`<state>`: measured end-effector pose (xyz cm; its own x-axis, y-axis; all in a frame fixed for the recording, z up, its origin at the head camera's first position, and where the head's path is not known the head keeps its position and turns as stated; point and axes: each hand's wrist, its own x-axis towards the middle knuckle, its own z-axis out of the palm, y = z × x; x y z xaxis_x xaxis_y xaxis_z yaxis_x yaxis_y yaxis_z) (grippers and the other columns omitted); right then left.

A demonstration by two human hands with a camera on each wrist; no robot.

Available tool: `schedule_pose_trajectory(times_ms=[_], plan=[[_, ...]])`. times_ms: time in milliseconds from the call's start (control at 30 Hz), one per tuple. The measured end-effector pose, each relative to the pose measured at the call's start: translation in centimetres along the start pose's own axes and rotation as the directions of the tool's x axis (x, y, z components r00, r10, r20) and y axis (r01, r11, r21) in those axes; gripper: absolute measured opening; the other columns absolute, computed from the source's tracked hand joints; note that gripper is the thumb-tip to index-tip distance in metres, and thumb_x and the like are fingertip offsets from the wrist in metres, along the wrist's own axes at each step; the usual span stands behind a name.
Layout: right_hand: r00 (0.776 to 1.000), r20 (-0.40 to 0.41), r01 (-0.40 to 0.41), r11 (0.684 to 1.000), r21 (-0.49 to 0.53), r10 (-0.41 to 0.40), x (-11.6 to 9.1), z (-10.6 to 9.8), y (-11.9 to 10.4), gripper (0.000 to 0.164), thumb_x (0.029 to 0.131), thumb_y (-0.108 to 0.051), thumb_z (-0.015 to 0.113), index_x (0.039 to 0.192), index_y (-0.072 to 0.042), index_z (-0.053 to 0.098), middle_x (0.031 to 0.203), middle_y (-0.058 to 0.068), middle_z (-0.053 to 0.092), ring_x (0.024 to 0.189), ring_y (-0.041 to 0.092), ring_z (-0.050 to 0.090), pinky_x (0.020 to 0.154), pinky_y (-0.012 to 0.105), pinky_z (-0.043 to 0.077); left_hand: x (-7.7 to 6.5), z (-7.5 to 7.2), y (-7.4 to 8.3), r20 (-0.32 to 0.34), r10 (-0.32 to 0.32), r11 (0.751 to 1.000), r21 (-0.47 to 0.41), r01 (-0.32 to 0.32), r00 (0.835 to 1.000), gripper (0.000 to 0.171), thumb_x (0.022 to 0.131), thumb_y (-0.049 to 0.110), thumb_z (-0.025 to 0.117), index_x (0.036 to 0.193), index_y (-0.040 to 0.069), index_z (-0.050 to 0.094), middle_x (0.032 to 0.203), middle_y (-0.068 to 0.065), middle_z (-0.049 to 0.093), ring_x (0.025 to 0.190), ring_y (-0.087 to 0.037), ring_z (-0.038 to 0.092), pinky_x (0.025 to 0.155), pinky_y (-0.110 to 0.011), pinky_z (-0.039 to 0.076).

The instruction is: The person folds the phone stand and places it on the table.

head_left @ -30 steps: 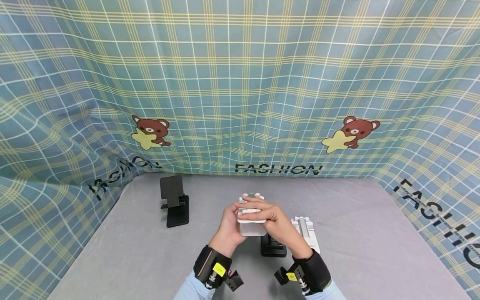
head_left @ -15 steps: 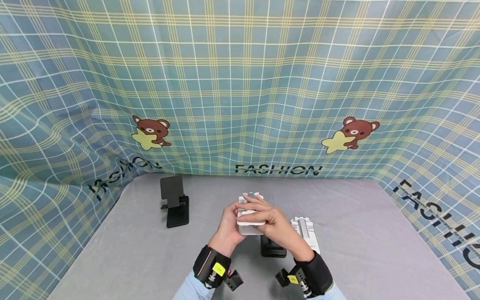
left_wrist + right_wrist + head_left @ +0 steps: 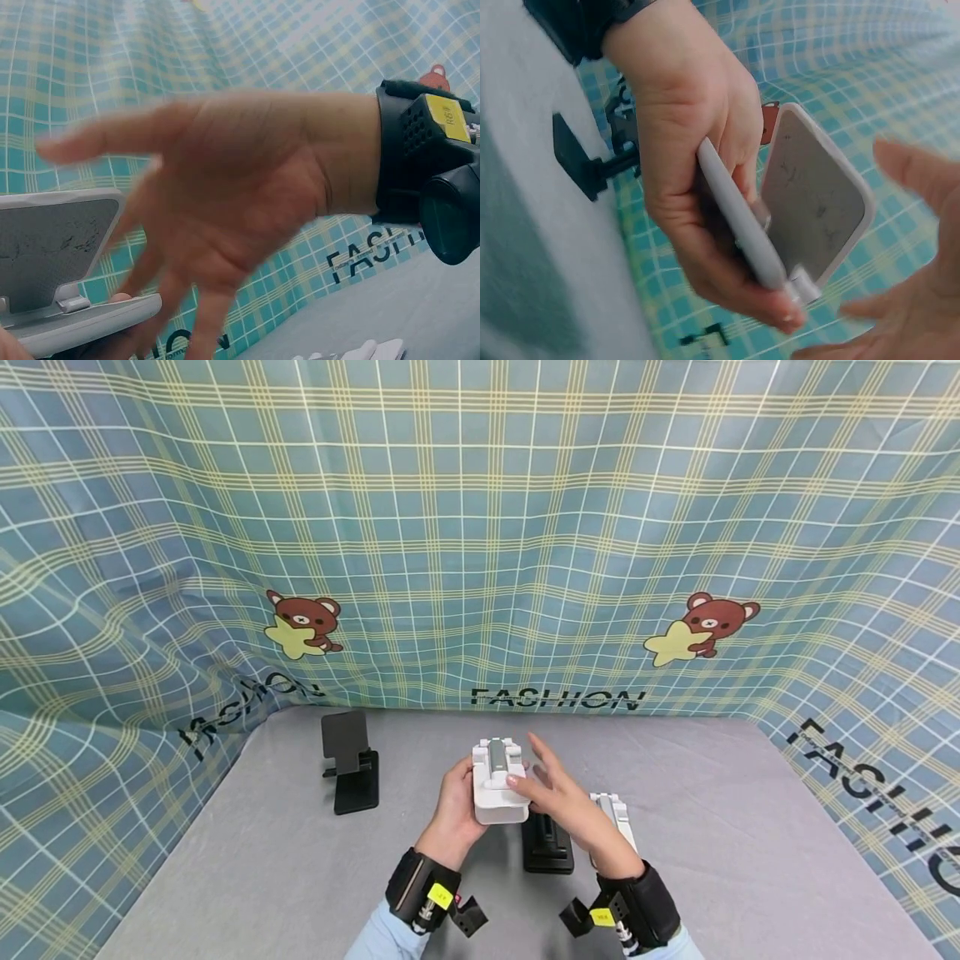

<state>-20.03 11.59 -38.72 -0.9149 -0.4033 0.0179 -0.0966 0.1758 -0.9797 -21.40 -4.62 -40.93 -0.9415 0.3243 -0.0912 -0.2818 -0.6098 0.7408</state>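
Note:
A white folding phone stand is held up off the table in my left hand. The right wrist view shows those fingers wrapped around one plate of the stand; its other plate, with a scuffed grey pad, is angled away at the hinge. Just to the right, my right hand has its fingers spread. Its thumb overlaps the stand in the head view, but the wrist views show the hand apart from it. In the left wrist view, that blurred hand hangs beside the stand.
Behind my right forearm lies a second white stand, partly covered. A black stand is on the grey table below my hands. Another black stand stands upright at the left. Plaid cloth hangs around the table.
My right hand has come off the top of the white phone stand and moved right, its fingers spreading. The stand's top is now uncovered and sits slightly higher in the left hand.

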Motion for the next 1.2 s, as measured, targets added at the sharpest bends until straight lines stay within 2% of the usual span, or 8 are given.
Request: schedule_pose_trajectory(times_ms=[100,267,433,600,733,867,1033,1200], plan=[[0.989,0.109,-0.121,0.968,0.218,0.1,0.4,-0.1,0.8,0.079,0.098,-0.03,0.05,0.153,-0.017,-0.005,0.154,0.026,0.011,0.131,0.043,0.037,0.087,0.055,0.05,0.2,-0.1,0.0,-0.009,0.009,1.0,-0.005,-0.009,1.0,0.055,0.102,0.027,0.015,0.148,-0.002,0.021,0.15,-0.025,0.028,0.13,-0.023,0.041,0.107,-0.035,0.033],[0.968,0.243,-0.157,0.904,0.398,0.062,0.8,-0.3,1.4,0.073,0.101,-0.024,0.043,0.152,-0.015,-0.008,0.131,0.026,0.043,0.109,0.027,0.059,0.084,0.056,0.051,0.6,-0.3,-0.4,-0.025,0.021,1.0,-0.004,-0.021,0.999,0.055,0.102,0.028,0.015,0.148,-0.001,0.02,0.152,-0.021,0.026,0.131,-0.022,0.034,0.107,-0.033,0.03],[0.973,0.23,-0.14,0.879,0.456,0.036,1.1,-0.3,1.6,0.074,0.1,-0.019,0.045,0.153,-0.011,-0.006,0.121,0.016,0.051,0.099,0.02,0.063,0.086,0.053,0.051,0.8,-0.3,-1.0,-0.091,0.062,0.997,0.044,-0.058,0.994,0.053,0.104,0.031,0.015,0.148,0.002,0.023,0.151,-0.017,0.029,0.131,-0.02,0.035,0.108,-0.032,0.029],[0.975,0.211,-0.156,0.875,0.458,0.063,1.1,-0.2,1.7,0.072,0.1,-0.019,0.044,0.153,-0.01,-0.004,0.122,0.018,0.051,0.097,0.02,0.065,0.086,0.05,0.052,0.9,-0.5,-1.4,-0.141,0.088,0.993,0.087,-0.076,0.986,0.057,0.104,0.041,0.011,0.15,0.008,0.023,0.153,-0.013,0.028,0.138,-0.022,0.029,0.113,-0.035,0.024],[0.975,0.207,-0.17,0.871,0.462,0.081,1.1,-0.2,1.7,0.073,0.099,-0.019,0.044,0.152,-0.009,-0.005,0.129,0.023,0.044,0.099,0.021,0.064,0.086,0.049,0.052,1.0,-0.8,-1.3,-0.144,0.082,0.982,0.178,-0.055,0.986,0.06,0.103,0.047,0.021,0.149,0.009,0.024,0.152,-0.013,0.028,0.137,-0.025,0.027,0.111,-0.039,0.022],[0.974,0.211,-0.174,0.866,0.468,0.082,1.1,-0.3,1.6,0.075,0.099,-0.02,0.045,0.152,-0.008,-0.007,0.13,0.022,0.041,0.099,0.021,0.063,0.087,0.052,0.051,1.0,-1.1,-0.7,-0.101,0.06,0.95,0.31,-0.026,0.993,0.058,0.1,0.042,0.035,0.146,0.007,0.027,0.146,-0.014,0.033,0.13,-0.024,0.033,0.105,-0.037,0.025],[0.975,0.209,-0.168,0.867,0.47,0.076,1.1,-0.4,1.6,0.077,0.098,-0.017,0.047,0.151,-0.006,-0.007,0.116,0.015,0.052,0.094,0.019,0.064,0.086,0.054,0.051,0.8,-1.8,0.4,-0.028,0.024,0.861,0.508,-0.007,0.999,0.059,0.097,0.036,0.045,0.141,0.0,0.031,0.13,-0.014,0.046,0.11,-0.017,0.049,0.091,-0.028,0.038],[0.978,0.199,-0.154,0.871,0.466,0.067,1.1,-0.4,1.6,0.076,0.097,-0.013,0.047,0.151,-0.004,-0.005,0.107,0.011,0.058,0.09,0.02,0.065,0.082,0.055,0.051,0.5,-2.5,1.6,0.035,-0.04,0.814,0.581,0.012,0.999,0.053,0.095,0.03,0.045,0.133,-0.005,0.039,0.102,-0.004,0.06,0.085,-0.008,0.06,0.073,-0.025,0.05]])
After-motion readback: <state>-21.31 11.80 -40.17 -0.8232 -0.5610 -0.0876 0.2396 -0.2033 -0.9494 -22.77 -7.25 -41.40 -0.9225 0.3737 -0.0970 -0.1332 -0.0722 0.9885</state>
